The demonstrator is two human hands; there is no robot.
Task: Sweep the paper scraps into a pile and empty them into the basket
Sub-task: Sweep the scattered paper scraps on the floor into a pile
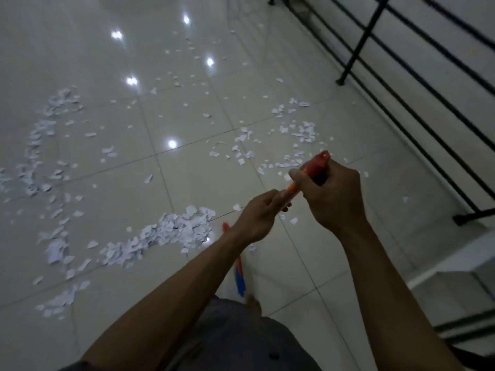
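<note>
- While both hands are clamped on the red broom handle, right hand at its top and left hand just below, short low strokes would suit.
- Paper scraps lie thickest near left; thinner clusters sit far right by the black railing.
- Broom bristles are near the feet; drawing the loose scraps toward the thick heap looks wisest.
- No basket is visible.

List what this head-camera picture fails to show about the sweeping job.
- Basket: nowhere in the head view, so its place cannot be told.
- Broom head: mostly hidden behind the left forearm; only blurred red and blue parts show.
- Broom handle: covered by the left hand and right hand; only its red end shows.
- Paper scraps: the scatter runs off the left edge; far ones are too small to count.
</note>
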